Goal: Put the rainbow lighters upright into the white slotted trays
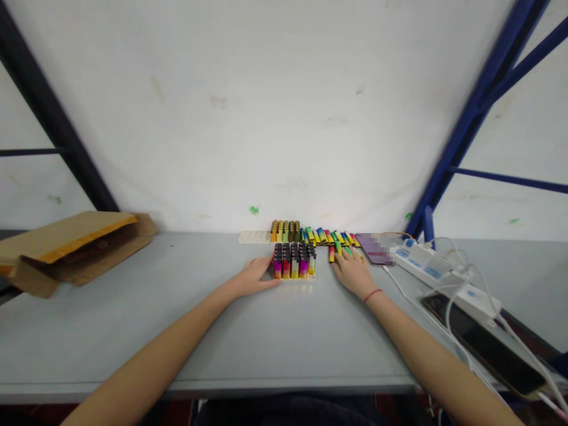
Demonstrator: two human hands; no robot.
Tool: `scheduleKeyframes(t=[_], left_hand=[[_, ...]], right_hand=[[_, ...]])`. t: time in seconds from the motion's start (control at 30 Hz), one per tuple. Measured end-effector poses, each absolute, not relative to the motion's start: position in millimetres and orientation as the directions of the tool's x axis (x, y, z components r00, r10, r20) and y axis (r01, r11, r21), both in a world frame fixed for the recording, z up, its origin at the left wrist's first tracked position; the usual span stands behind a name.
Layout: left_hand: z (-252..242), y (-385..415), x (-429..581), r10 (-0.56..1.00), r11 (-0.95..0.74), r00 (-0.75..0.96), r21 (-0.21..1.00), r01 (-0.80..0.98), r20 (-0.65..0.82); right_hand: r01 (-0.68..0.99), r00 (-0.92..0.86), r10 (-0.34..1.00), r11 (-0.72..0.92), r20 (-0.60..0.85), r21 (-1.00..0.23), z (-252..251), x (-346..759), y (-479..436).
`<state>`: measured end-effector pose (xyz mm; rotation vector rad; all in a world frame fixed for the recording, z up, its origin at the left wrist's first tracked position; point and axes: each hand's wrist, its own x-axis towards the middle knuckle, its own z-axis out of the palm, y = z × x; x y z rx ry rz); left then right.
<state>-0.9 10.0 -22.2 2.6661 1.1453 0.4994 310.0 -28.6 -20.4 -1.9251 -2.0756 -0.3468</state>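
Note:
Rows of upright lighters (290, 267) with black tops and purple, red and yellow bodies stand in a white tray (299, 280). My left hand (256, 276) grips the tray's left side, its thumb at the front corner and its fingers behind. To the right, my right hand (354, 271) rests palm down with fingers spread over a few loose colourful lighters (332, 254). Whether any lighter is pinched under those fingertips is hard to see. More lighters (322, 236) lie in a row behind, next to a block of upright orange, green and brown lighters (285, 231).
A white grid tray (254, 237) sits against the wall. At left lies an open brown paper bag (97, 248). On the right are a purple phone (371, 249), a white power strip (428, 272) with cables, and a black phone (483, 346). A blue metal post (461, 136) rises there.

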Motion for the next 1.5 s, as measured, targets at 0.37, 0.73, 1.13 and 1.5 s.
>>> scheduleKeyframes(t=[0.37, 0.73, 1.13, 1.5], left_hand=[[-23, 11, -1, 0.732, -0.68, 0.643, 0.299, 0.67, 0.225], [-23, 10, 0, 0.733, -0.679, 0.645, 0.302, 0.669, 0.218], [-23, 11, 0, 0.74, -0.671, 0.639, 0.301, 0.678, 0.21], [-24, 11, 0, 0.736, -0.675, 0.64, 0.303, 0.672, 0.221]], right_hand=[[0.998, 0.027, 0.961, -0.012, 0.276, -0.054, -5, 305, -25], [1.0, 0.012, 0.992, -0.011, 0.127, -0.015, -8, 308, -23], [0.371, 0.154, 0.973, 0.103, 0.17, -0.923, -6, 304, -21], [-0.256, -0.159, 0.985, -0.1, -0.06, -0.961, -8, 292, -24]])
